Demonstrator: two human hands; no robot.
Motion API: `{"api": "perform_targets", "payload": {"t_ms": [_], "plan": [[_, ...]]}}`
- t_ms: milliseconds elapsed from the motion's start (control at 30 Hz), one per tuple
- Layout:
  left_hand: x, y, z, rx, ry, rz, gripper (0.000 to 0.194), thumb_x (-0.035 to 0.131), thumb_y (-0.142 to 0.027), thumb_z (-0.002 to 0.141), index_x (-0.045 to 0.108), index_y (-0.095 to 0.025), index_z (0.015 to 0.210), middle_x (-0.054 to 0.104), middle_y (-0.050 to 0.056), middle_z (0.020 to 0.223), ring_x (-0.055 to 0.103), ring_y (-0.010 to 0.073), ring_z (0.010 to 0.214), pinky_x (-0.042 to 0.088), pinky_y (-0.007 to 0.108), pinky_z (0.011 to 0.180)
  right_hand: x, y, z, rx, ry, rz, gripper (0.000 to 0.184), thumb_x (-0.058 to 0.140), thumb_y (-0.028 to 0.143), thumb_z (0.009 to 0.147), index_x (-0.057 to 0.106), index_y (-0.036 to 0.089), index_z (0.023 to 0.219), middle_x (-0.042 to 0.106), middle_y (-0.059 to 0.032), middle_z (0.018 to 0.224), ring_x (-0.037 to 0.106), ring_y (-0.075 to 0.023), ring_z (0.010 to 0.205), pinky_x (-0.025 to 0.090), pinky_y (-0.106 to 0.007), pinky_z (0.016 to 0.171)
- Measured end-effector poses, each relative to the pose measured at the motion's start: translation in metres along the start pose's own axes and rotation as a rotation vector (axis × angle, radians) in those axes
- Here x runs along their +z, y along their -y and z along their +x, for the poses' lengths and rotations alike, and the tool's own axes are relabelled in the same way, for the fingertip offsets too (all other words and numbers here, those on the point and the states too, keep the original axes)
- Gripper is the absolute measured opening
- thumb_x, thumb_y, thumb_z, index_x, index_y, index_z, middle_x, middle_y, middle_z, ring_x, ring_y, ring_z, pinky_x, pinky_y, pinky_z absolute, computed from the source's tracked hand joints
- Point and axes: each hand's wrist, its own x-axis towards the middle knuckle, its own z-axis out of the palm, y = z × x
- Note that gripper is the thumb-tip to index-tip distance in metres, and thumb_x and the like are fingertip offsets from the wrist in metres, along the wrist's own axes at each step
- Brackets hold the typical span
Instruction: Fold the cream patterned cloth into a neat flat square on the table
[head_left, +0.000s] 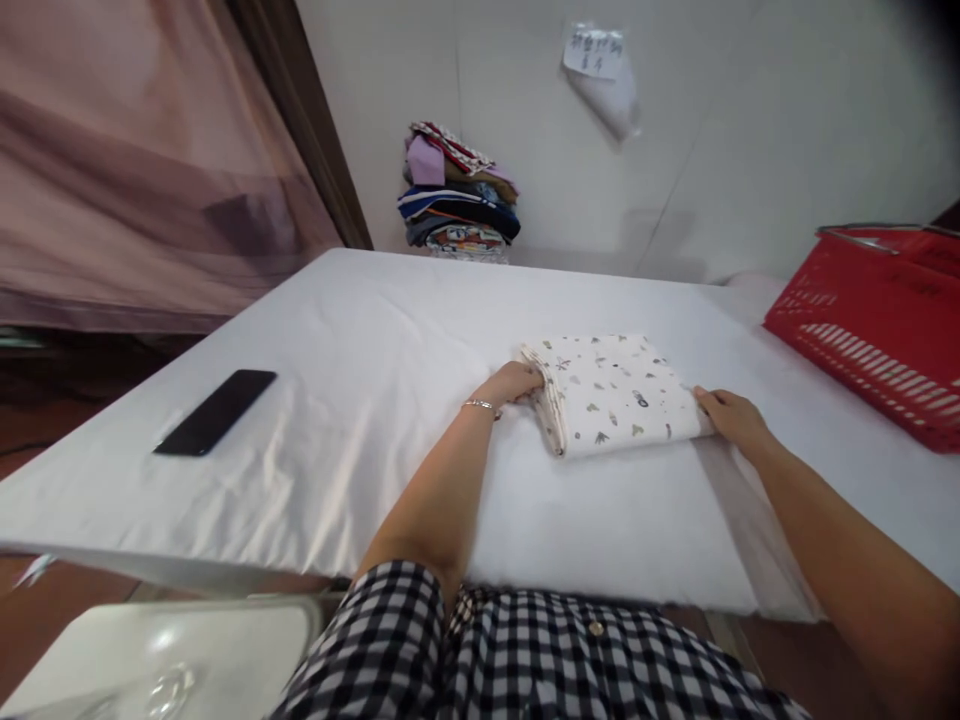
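A folded white cloth (615,395) with a small scattered print lies on the white-covered table, its layered folds facing left. My left hand (516,383), with a bracelet at the wrist, grips the left folded edge; some of its fingers are hidden by the layers. At the opposite side, my right hand (731,412) pinches the right edge of the same cloth between thumb and fingers. The cloth rests flat, slightly tilted to my view.
A black phone (217,412) lies on the left of the table (360,400). A red basket (877,330) stands at the right edge. Behind the table is a stack of folded clothes (459,195) against the wall. A white stool (172,650) is at lower left.
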Motion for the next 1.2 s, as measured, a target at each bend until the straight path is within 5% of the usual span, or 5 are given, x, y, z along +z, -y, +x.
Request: {"api": "perform_targets", "payload": {"t_ms": [367, 600, 900, 1200], "plan": [[-0.008, -0.004, -0.013, 0.103, 0.134, 0.162, 0.025, 0.058, -0.017, 0.07, 0.042, -0.018, 0.051, 0.04, -0.003, 0.04, 0.036, 0.0087, 0.041, 0.028, 0.022, 0.043, 0.011, 0.001, -0.003, 0.049, -0.043, -0.129, 0.057, 0.026, 0.063, 0.084, 0.066, 0.022, 0.093, 0.067, -0.0127, 0.101, 0.058, -0.0303, 0.094, 0.04, -0.034, 0.067], [0.002, -0.004, -0.028, 0.022, 0.21, 0.127, 0.031, 0.058, -0.027, 0.074, 0.043, -0.018, 0.049, 0.042, -0.002, 0.041, 0.033, 0.0076, 0.038, 0.025, 0.022, 0.04, 0.009, 0.003, -0.007, 0.076, -0.035, -0.114, 0.062, 0.02, 0.06, 0.087, 0.064, 0.021, 0.108, 0.065, -0.0148, 0.11, 0.056, -0.0325, 0.103, 0.042, -0.037, 0.076], [0.021, -0.005, -0.065, -0.103, 0.289, -0.016, 0.034, 0.054, -0.017, 0.074, 0.039, -0.017, 0.044, 0.036, -0.004, 0.036, 0.028, 0.0049, 0.033, 0.018, 0.02, 0.037, 0.003, 0.016, -0.006, 0.103, 0.016, -0.126, 0.065, 0.02, 0.057, 0.088, 0.062, 0.017, 0.117, 0.062, -0.0183, 0.116, 0.055, -0.0351, 0.109, 0.042, -0.04, 0.082], [0.037, 0.008, -0.076, -0.009, 0.068, -0.252, 0.037, 0.051, -0.01, 0.077, 0.033, -0.019, 0.046, 0.031, -0.007, 0.036, 0.03, 0.0052, 0.035, 0.023, 0.02, 0.039, 0.006, 0.008, -0.002, 0.036, -0.004, -0.087, 0.059, 0.028, 0.06, 0.086, 0.066, 0.018, 0.103, 0.064, -0.0173, 0.114, 0.056, -0.0328, 0.104, 0.042, -0.037, 0.075]]}}
